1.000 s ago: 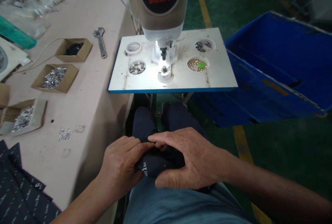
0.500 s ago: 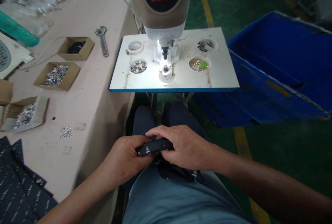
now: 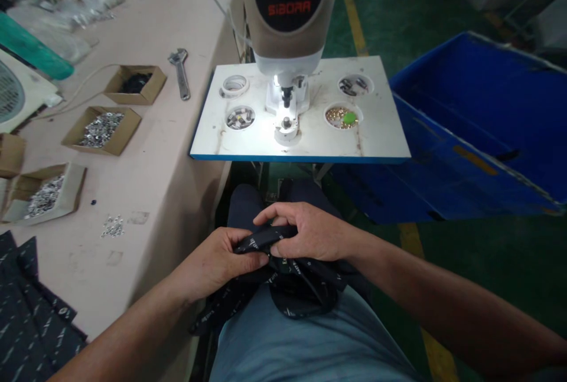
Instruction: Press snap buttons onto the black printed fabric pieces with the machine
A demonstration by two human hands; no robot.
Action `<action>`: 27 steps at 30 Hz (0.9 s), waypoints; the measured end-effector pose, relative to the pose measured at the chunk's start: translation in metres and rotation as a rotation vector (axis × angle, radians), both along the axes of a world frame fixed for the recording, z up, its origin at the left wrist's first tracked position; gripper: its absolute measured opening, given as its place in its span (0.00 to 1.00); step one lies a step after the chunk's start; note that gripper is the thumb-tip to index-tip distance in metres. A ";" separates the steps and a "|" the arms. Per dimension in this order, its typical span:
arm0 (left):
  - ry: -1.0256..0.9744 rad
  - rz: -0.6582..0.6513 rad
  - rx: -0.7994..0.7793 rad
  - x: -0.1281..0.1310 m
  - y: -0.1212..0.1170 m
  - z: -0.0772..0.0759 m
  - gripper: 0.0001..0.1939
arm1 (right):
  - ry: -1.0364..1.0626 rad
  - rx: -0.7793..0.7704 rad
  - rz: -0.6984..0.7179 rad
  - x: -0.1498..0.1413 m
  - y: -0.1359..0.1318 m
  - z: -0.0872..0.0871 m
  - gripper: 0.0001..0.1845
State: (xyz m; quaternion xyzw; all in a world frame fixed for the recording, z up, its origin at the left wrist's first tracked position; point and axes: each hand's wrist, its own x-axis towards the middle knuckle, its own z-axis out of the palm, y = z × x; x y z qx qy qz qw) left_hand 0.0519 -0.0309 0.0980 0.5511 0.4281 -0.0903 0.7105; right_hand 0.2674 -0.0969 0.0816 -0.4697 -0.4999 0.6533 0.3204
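Observation:
A dark navy piece of printed fabric (image 3: 292, 287) lies in my lap, bunched and hanging over my light blue top. My left hand (image 3: 217, 264) pinches its folded edge from the left. My right hand (image 3: 305, 231) is closed over the same edge from above, fingers curled round it. Both hands meet just below the white work plate (image 3: 385, 134) of a snap press machine (image 3: 287, 10), whose lit die (image 3: 286, 125) sits at the plate's middle.
Round wells in the plate hold a tape roll (image 3: 234, 84), metal parts (image 3: 240, 117) and brass snaps (image 3: 341, 116). On the beige table (image 3: 150, 169) to the left are cardboard boxes of fasteners (image 3: 101, 129), a wrench (image 3: 181, 72) and stacked navy fabric (image 3: 26, 317). A blue crate (image 3: 478, 128) stands right.
Both hands have lifted the fabric edge slightly and unfolded it; more printed fabric now hangs loose over my lap. The view has shifted a little downward.

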 end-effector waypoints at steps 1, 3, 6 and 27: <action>-0.002 0.016 -0.003 0.001 0.000 -0.001 0.19 | 0.001 -0.008 -0.002 0.000 0.001 -0.002 0.26; -0.004 0.054 -0.008 0.002 -0.001 -0.005 0.18 | 0.001 -0.021 -0.003 0.001 0.004 -0.006 0.26; -0.033 0.118 -0.011 0.002 -0.002 -0.013 0.17 | 0.009 -0.046 0.013 0.003 0.012 -0.010 0.26; -0.283 0.448 -0.169 -0.020 0.035 -0.094 0.19 | -0.660 0.627 0.156 -0.076 0.145 -0.003 0.16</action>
